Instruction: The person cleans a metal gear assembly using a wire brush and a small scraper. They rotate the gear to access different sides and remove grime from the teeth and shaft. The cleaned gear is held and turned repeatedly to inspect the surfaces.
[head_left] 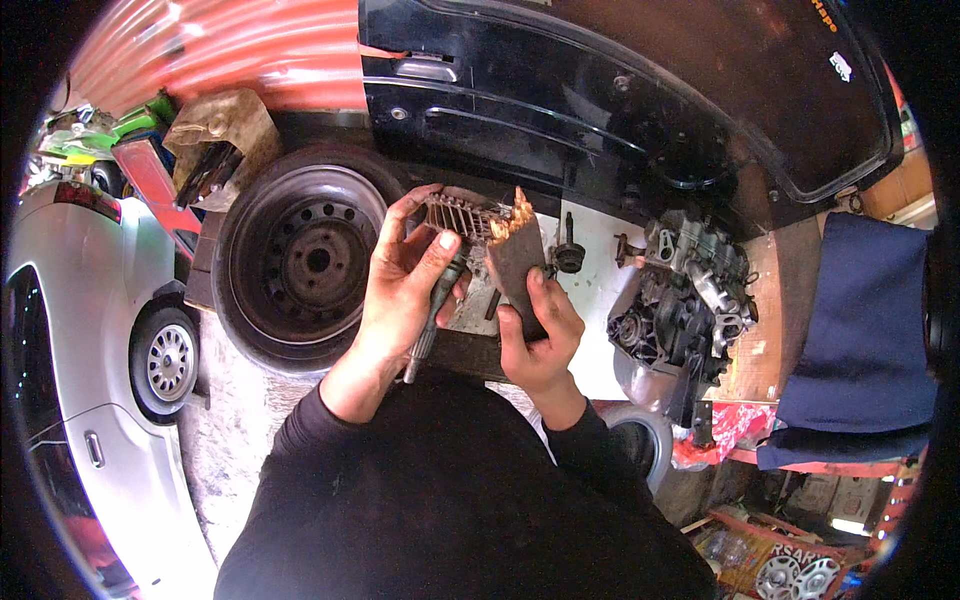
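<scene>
My left hand [400, 285] is closed round a dark metal gear shaft [424, 335]. Its toothed end points away from me, and the splined shaft sticks out below my thumb. A brown, flat-backed wire brush [515, 275] with a ragged golden fringe of bristles is gripped in my right hand [545, 340], thumb on one side and fingers on the other. The bristles lie against or very close to the gear teeth; contact is hard to make out. Beyond the brush, another shaft with a dark gear [570, 257] stands upright on a white surface.
A wheel with its tyre [318, 262] lies flat at left, near a dirty cut-open container [222, 140]. An engine assembly [680, 310] sits at right, beside dark blue cloth [855, 330]. A black vehicle panel [600, 110] spans the back; a silver car [110, 400] stands far left.
</scene>
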